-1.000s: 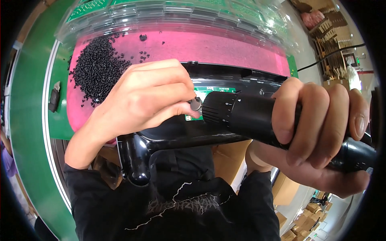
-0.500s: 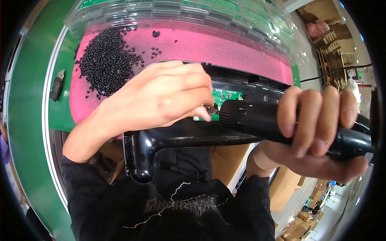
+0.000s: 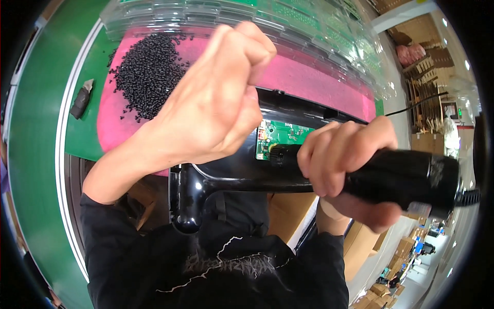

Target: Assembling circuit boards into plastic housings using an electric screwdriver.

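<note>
Right hand [image 3: 352,157] clamps a smooth black cylindrical driver [image 3: 406,177]; left hand [image 3: 218,100] curls, contents hidden, over pink matting [image 3: 319,82]; cartons [image 3: 405,247] lie rightward.

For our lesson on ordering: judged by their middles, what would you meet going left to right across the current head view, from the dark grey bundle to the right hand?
Dark grey bundle, pile of small black parts, left hand, green circuit board, right hand.
</note>
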The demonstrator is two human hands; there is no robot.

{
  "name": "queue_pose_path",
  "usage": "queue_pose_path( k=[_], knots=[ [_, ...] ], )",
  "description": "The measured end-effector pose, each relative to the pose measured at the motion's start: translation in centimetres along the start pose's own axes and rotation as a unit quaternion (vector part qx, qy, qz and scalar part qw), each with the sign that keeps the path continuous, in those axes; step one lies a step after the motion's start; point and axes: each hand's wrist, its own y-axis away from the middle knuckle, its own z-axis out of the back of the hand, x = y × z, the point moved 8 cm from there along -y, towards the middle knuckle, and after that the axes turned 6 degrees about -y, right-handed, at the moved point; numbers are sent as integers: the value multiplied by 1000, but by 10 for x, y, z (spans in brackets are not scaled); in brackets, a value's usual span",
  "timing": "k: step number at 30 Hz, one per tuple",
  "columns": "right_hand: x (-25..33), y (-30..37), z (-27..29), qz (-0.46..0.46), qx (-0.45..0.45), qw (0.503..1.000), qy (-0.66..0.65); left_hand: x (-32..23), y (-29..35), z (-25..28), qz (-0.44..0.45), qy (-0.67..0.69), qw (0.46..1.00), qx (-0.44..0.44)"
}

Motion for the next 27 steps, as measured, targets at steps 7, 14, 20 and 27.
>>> queue_pose_path(
  k=[7, 14, 20, 27],
  knots=[
    [-11, -8, -13, -99, 113, 984, 96, 10, 2, -6, 56, -75, 993, 74],
    [-3, 3, -3, -126, -36, 987, 91, 24, 16, -30, 114, -100, 965, 212],
    [-11, 7, 34, -92, -265, 943, -179, 20, 16, -28, 106, -114, 956, 248],
    [27, 43, 96, -12, -389, 909, -152, 18, 26, -36, 132, -96, 938, 305]
  ],
)
